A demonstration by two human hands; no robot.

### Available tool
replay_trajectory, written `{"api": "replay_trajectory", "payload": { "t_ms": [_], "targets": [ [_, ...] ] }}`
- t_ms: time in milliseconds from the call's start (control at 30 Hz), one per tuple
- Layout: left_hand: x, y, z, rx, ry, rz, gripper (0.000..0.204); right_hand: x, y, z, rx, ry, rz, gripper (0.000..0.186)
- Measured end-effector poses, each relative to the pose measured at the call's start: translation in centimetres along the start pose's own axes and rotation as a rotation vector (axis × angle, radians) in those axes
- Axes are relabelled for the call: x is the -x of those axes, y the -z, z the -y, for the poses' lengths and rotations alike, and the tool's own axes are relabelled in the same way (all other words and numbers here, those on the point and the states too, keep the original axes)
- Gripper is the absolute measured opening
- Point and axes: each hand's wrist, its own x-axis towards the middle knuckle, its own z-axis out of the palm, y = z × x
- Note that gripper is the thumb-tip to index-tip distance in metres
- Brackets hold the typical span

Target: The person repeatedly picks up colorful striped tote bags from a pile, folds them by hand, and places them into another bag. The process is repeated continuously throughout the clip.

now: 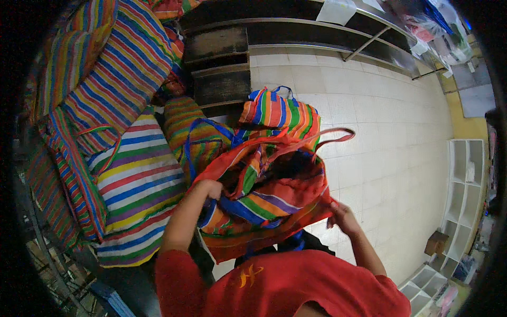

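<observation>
In front of me, a large woven bag (240, 240) with orange, blue and green stripes gapes upward, its mouth edged in red. My left hand (209, 189) is closed on the left side of that edge. On the opposite side, my right hand (346, 217) pinches the red edge and pulls it outward. A red handle loop (343, 130) stands up from the far rim. Folds of striped cloth and a dark hollow show inside; its bottom is hidden. Just beyond lies another striped bag (290, 113) in orange, green and blue, with a blue handle.
Several striped bags are heaped to my left, among them a white-striped one (142, 185) and a blue, red and yellow one (121, 79). Dark wooden boxes (219, 68) stand behind. A metal-edged table (391, 31) runs along the back; white cubby shelves (459, 179) line the right wall.
</observation>
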Motion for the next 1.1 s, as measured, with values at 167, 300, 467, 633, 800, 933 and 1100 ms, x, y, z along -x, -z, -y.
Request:
{"api": "replay_trajectory", "payload": {
  "t_ms": [167,300,467,633,800,933,1100],
  "targets": [
    [-13.6,-6.9,4.1,0.641,0.279,-0.801,0.033,-0.1,-4.1,-3.2,0.038,-0.105,0.021,0.044],
    [-14.9,-13.8,1.5,0.437,0.212,-1.37,0.043,-0.2,-1.8,-2.8,-0.084,-0.043,-0.22,0.046],
    [-13.8,-14.5,1.9,0.511,0.013,-1.088,0.037,-3.6,0.5,-2.4,0.01,-0.07,-0.345,0.045],
    [-14.9,-13.1,2.8,0.402,-0.154,-0.9,0.031,-5.3,-1.9,-1.0,0.172,0.023,-0.373,0.051],
    [-2.5,2.0,-1.5,0.039,-0.317,-0.288,0.034,-7.4,-6.3,-2.4,0.151,-0.121,-0.611,0.092],
    [-8.3,7.8,2.1,0.106,-0.043,-0.24,0.042,-8.8,-4.8,-6.2,0.334,0.316,-0.502,0.038],
    [-23.3,7.9,5.2,0.448,0.319,-0.941,0.047,-3.9,-5.7,-3.7,0.512,0.194,-0.396,0.019]
  ]
}}
